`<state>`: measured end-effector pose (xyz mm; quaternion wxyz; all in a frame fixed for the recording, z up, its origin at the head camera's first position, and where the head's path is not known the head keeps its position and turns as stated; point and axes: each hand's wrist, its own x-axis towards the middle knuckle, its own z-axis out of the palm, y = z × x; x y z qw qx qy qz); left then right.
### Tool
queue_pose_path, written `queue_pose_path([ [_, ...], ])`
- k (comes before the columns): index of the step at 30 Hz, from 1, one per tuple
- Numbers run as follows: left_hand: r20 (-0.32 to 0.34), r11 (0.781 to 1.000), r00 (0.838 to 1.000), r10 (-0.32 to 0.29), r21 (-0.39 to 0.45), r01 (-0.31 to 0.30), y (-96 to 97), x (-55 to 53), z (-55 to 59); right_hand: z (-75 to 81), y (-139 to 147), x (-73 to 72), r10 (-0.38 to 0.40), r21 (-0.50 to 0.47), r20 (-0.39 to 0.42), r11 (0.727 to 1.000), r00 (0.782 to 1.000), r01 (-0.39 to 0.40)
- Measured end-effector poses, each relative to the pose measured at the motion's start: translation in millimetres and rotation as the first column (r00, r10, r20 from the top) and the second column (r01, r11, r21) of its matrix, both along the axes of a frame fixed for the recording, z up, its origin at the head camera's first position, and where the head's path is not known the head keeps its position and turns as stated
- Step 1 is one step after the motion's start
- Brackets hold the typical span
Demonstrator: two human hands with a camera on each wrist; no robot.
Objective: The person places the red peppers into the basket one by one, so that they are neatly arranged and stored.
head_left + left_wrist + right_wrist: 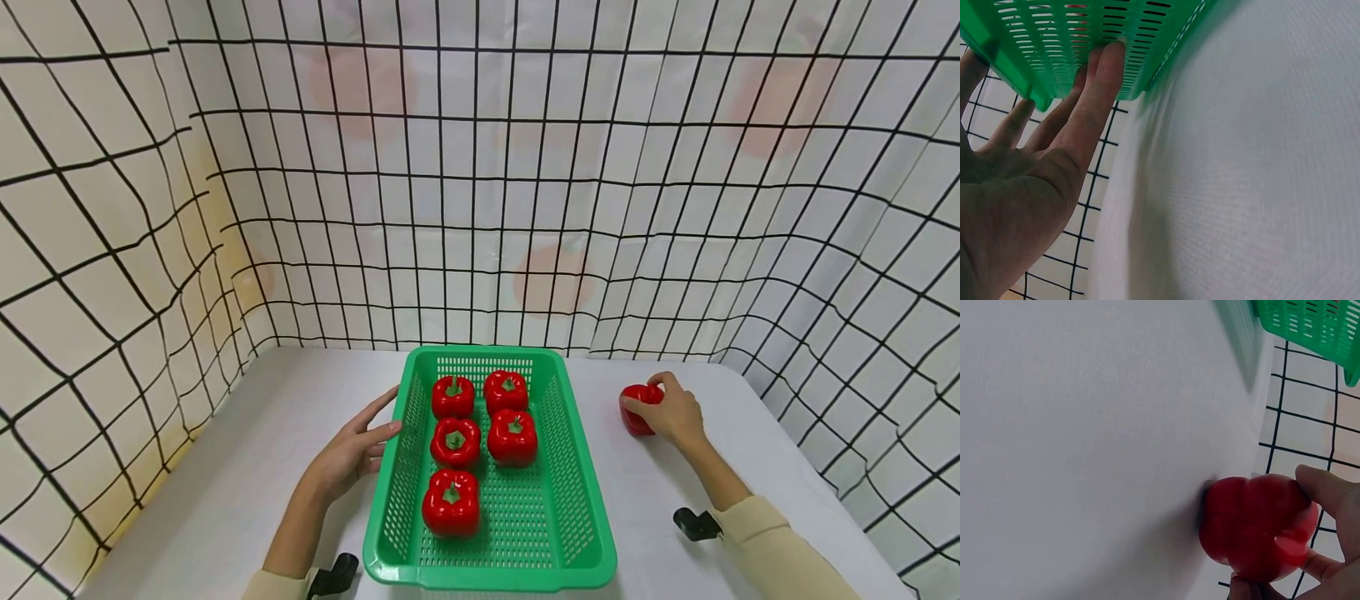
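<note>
A green plastic basket (551, 533) with slotted walls stands on the white table. Inside it sit several red bell peppers (451, 503), stems up, in two uneven columns. My left hand (347, 457) is at the basket's left side, fingers mostly straight; in the left wrist view its fingertips (1113, 53) are against the slotted wall. To the right of the basket, my right hand (677, 417) grips another red bell pepper (1254, 528) between thumb and fingers, close over the table surface. The pepper's stem is hidden in the right wrist view.
A white-covered table (247, 450) lies under everything. Black wire grid panels (480, 200) rise at the back and along both sides, with white sheeting behind. The basket's right half holds bare floor in front of its peppers. Black wrist mounts (697, 524) sit at both sleeves.
</note>
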<state>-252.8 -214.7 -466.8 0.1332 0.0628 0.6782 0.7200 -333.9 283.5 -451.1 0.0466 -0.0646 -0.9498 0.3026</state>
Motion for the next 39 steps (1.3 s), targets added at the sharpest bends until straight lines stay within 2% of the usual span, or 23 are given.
queue_pose_path([
  [11,0.009,1.0,1.0,-0.001,0.001,0.001,-0.2,-0.5,0.8,6.8,-3,13.6,0.047,-0.004,-0.045,0.999,0.998,-0.047],
  [19,0.005,1.0,1.0,-0.011,0.001,0.011,-0.5,0.0,2.0,10.3,0,22.3,0.048,-0.006,-0.009,0.999,0.999,-0.048],
  [28,-0.001,1.0,1.0,-0.007,-0.003,0.007,-2.1,2.0,1.4,13.9,7,29.9,0.088,-0.079,0.048,0.993,0.995,-0.084],
  [39,-0.01,1.0,1.0,-0.008,-0.002,0.008,-0.8,2.6,2.9,13.1,15,38.2,0.108,-0.116,0.042,0.988,0.993,-0.103],
])
